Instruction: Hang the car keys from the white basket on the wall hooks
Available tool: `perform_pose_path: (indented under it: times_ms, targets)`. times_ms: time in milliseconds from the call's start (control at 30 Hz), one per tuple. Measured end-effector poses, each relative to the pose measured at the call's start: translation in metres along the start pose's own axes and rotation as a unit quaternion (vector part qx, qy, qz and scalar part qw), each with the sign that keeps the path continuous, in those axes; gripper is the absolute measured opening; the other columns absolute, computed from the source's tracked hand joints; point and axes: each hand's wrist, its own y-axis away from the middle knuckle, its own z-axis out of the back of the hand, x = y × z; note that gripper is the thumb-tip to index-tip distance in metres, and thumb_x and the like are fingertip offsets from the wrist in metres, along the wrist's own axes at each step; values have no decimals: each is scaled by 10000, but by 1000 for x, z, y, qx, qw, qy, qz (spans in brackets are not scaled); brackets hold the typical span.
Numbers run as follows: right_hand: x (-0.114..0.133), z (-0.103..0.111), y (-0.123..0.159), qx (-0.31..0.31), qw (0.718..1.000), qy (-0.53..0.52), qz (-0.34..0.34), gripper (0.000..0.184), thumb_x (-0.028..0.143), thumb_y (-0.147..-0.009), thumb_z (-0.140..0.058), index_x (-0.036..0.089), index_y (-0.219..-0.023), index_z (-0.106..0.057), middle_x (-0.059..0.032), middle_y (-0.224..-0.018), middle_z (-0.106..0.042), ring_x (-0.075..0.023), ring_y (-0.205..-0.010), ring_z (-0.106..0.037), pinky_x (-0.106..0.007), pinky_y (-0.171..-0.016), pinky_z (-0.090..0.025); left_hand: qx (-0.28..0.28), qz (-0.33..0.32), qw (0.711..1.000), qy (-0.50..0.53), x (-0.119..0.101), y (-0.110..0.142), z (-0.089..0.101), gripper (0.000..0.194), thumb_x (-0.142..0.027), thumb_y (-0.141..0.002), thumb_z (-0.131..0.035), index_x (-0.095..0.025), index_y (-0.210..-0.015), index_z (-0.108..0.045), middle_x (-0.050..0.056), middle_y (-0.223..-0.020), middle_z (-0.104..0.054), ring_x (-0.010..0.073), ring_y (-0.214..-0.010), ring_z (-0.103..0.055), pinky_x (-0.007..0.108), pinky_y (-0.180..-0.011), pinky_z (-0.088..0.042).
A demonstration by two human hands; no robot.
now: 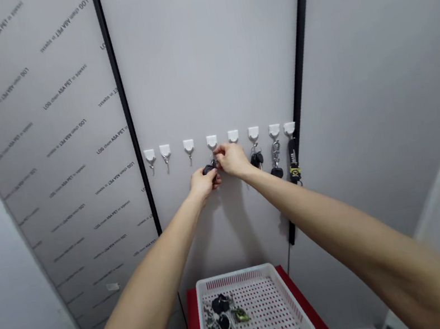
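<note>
My left hand (203, 181) is closed around a dark key fob (208, 169) just below a white adhesive wall hook (211, 142). With thumb and finger pinched together, my right hand (232, 159) is at that hook's metal end, beside the fob. What lies in its pinch is too small to make out, and I cannot tell whether the fob's ring is on the hook. Right of my hands, black keys (257, 159), a chained key set (276, 157) and a black strap with yellow lettering (293, 160) hang from hooks.
Several bare hooks (188, 146) continue the row to the left. Below, a white perforated basket (303, 325) with several key sets (224, 322) in its left half stands on a red surface (316, 322). Dark vertical strips (124, 102) border the wall panel.
</note>
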Motion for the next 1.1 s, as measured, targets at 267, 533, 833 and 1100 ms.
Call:
perform_pose_path:
  times_ms: [267, 533, 833, 1100]
  targets:
    - [-41, -22, 107, 40, 994, 13, 100, 275, 126, -629, -383, 134, -874, -507, -49, -804, -519, -94, -617, -471, -229, -630, -368, 61, 78, 986, -133, 106, 61, 29, 232, -126, -635, -433, -105, -865, -458, -8, -587, -526, 57, -484, -480, 179, -485, -370]
    - [-95, -86, 245, 406, 910, 67, 45, 265, 197, -614, -437, 141, -853, -537, -70, -796, -540, -143, -733, -475, -234, -662, -339, 167, -2, 868, -467, 190, 142, 66, 211, -150, -644, -415, -162, -829, -515, 37, -795, -562, 135, -766, -485, 252, -708, -352]
    - [-100, -93, 248, 400, 914, -46, -46, 156, 186, -630, -411, 146, -663, -558, -10, -607, -529, -102, -590, -455, -205, -565, -328, 212, -25, 807, -550, 188, 153, 65, 212, -186, -675, -385, -189, -847, -510, 40, -879, -551, 158, -850, -456, 281, -766, -305]
    - [-88, -80, 229, 382, 843, -315, -209, 113, 237, -615, -442, 130, -589, -469, 64, -465, -385, -35, -414, -318, -165, -424, -264, 200, 11, 903, -381, 185, 155, 63, 380, -129, -615, -405, -169, -993, -424, 36, -994, -508, 136, -899, -441, 258, -793, -313]
